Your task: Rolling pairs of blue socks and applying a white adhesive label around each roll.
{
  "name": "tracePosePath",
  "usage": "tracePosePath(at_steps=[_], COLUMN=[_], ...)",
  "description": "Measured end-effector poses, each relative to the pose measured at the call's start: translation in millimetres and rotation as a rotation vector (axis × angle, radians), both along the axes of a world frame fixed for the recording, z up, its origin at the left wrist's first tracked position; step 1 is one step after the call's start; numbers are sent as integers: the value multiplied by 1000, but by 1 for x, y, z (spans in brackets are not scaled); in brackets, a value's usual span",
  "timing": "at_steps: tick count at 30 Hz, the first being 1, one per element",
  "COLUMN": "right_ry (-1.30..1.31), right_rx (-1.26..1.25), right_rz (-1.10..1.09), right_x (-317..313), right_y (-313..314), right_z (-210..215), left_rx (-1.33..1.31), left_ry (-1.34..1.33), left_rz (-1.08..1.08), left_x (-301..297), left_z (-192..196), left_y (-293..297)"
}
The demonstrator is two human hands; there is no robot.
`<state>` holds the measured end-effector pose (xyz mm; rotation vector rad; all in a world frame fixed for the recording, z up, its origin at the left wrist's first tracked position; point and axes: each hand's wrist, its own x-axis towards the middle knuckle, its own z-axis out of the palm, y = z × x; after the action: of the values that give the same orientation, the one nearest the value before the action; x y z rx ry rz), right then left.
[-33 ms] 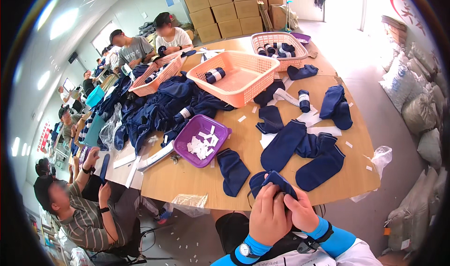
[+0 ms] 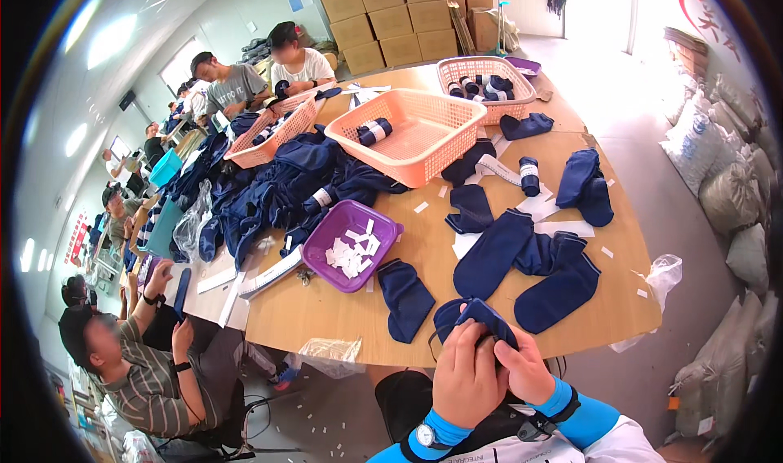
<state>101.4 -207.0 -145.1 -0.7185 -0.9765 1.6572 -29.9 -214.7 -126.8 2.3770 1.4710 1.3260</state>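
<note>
Both hands are closed round a folded navy sock [image 2: 492, 319] just beyond the table's near edge. My left hand [image 2: 467, 377] has its fingers bent over the fabric, and my right hand [image 2: 528, 372] presses its thumb against the right side. The palms and part of the sock are hidden. A single navy sock [image 2: 404, 300] lies flat to the left of my hands. Beyond them are more flat navy socks [image 2: 493, 255], one of them [image 2: 559, 288] toward the right. Farther off, a rolled sock bundle [image 2: 529, 176] with a white paper band stands beside white paper strips [image 2: 497, 168].
A purple tray [image 2: 393, 247] of small white labels sits left of the socks. Peach baskets [image 2: 432, 165] hold banded bundles, beside a navy sock heap [image 2: 281, 178]. A co-worker in a striped shirt [image 2: 167, 381] sits at left. Plastic bags [image 2: 665, 275] hang off the right edge.
</note>
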Motion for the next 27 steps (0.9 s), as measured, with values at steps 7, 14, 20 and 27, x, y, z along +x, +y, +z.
tracePosePath(at_steps=[7,14,20,27], right_ry=[-115,-489,-588,100], right_rx=[-44,-94,64,-200], right_rz=[-22,-624,-46,-287], right_x=[13,87,-8,-6], right_y=[12,59,19,-3], right_z=[-3,10,5,-40], left_rx=[-41,-225,24,82], left_ry=[41,-1444,-232,-39], left_rz=[-87,-212,140,-207], left_x=[-21,-118,-68,-18], left_z=[22,0,20,-18], left_y=[-12,-13,6,8])
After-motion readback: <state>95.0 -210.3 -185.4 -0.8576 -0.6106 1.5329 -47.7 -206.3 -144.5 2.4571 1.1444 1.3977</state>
